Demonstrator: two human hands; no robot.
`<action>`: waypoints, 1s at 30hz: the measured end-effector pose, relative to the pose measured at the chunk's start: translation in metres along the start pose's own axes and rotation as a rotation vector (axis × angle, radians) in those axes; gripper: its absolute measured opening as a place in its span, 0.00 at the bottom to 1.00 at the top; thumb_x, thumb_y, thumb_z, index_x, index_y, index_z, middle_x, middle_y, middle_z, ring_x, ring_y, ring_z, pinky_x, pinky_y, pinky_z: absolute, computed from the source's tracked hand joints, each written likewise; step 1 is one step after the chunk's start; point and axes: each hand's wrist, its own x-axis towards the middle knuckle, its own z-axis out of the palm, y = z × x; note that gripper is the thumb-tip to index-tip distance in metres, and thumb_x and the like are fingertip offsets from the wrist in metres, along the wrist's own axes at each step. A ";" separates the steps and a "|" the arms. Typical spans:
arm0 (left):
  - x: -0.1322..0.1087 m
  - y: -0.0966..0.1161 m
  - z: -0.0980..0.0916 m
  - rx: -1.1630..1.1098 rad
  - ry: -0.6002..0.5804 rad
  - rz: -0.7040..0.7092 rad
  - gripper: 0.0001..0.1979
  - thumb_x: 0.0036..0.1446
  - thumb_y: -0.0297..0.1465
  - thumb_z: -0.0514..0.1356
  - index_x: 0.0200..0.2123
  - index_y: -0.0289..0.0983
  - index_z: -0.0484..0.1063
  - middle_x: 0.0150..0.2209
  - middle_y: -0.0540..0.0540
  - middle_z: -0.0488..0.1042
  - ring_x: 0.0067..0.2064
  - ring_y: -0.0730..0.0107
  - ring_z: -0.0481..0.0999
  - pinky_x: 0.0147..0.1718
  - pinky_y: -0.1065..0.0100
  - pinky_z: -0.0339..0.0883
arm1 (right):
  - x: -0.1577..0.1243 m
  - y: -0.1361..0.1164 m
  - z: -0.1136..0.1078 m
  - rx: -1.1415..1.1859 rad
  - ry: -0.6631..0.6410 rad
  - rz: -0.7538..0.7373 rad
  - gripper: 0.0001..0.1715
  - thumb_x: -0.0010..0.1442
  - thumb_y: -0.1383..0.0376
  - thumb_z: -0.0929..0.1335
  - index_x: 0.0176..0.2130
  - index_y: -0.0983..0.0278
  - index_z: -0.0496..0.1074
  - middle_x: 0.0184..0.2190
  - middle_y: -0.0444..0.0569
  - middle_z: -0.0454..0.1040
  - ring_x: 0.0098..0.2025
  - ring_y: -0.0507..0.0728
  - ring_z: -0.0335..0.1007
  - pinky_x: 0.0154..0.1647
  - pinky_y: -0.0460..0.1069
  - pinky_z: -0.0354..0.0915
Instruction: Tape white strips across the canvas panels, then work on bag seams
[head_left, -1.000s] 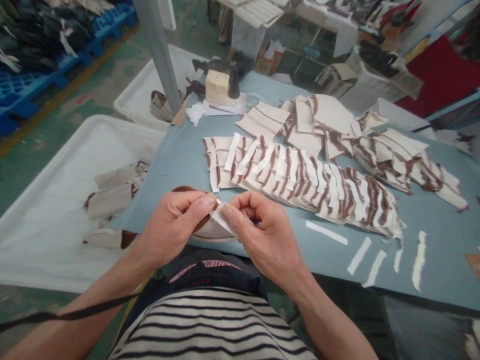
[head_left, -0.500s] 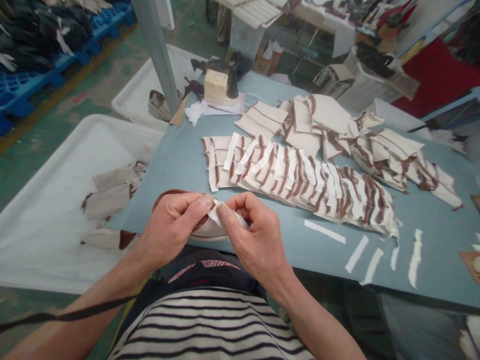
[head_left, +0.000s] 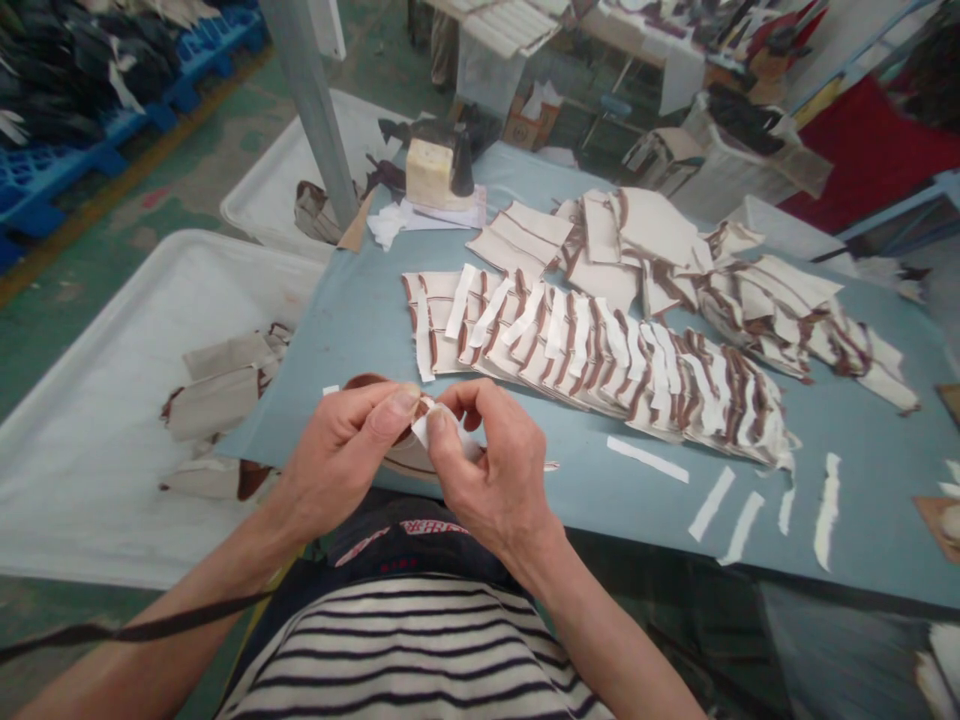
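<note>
At the table's near edge, both hands work on a cream fabric piece (head_left: pixel 409 458) with brown edging, partly hidden under them. My left hand (head_left: pixel 345 440) is closed, thumb and forefinger pinching its brown edge. My right hand (head_left: pixel 491 465) is closed as well, its thumb pressing a white strip (head_left: pixel 422 430) close to the left fingertips. The fingers cover much of this strip. Beyond the hands lies an overlapping row of cream pieces (head_left: pixel 536 370) with brown edges, several with white strips across them.
Loose white strips (head_left: pixel 646 459) lie to the right on the blue-grey table (head_left: pixel 337 330). A heap of cream pieces (head_left: pixel 660 235) lies at the back, near a yellowish block (head_left: pixel 429 172). White bins (head_left: pixel 97 420) stand at left beside a metal post (head_left: pixel 315 110).
The fabric piece and both hands have shifted slightly. The right fingers have moved a little left and loosened their curl. A small white end now shows beyond my left hand.
</note>
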 end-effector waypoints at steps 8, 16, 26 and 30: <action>-0.005 0.014 0.002 0.064 0.013 -0.020 0.12 0.62 0.37 0.59 0.30 0.37 0.79 0.27 0.52 0.78 0.30 0.68 0.74 0.31 0.70 0.66 | -0.006 -0.001 0.001 0.133 -0.006 0.125 0.08 0.65 0.60 0.67 0.34 0.59 0.71 0.28 0.43 0.75 0.30 0.54 0.66 0.35 0.51 0.62; -0.010 0.023 0.016 0.287 0.119 0.126 0.11 0.58 0.30 0.55 0.26 0.39 0.74 0.21 0.55 0.73 0.23 0.73 0.70 0.24 0.72 0.61 | 0.006 0.012 -0.017 0.704 -0.460 0.415 0.17 0.60 0.53 0.75 0.34 0.58 0.67 0.26 0.38 0.68 0.27 0.51 0.62 0.29 0.47 0.62; -0.004 0.017 0.037 0.117 0.009 0.008 0.10 0.55 0.31 0.53 0.24 0.41 0.69 0.19 0.54 0.69 0.20 0.72 0.64 0.21 0.70 0.57 | 0.002 0.060 0.000 0.860 -0.625 0.360 0.34 0.58 0.36 0.74 0.29 0.57 0.59 0.20 0.35 0.61 0.22 0.50 0.56 0.24 0.45 0.58; -0.001 0.017 0.041 0.201 -0.031 0.068 0.09 0.55 0.30 0.52 0.23 0.41 0.64 0.20 0.55 0.62 0.22 0.72 0.62 0.24 0.69 0.55 | -0.003 0.063 -0.001 0.517 -0.402 0.045 0.25 0.70 0.46 0.65 0.28 0.56 0.56 0.22 0.37 0.59 0.24 0.51 0.55 0.27 0.47 0.57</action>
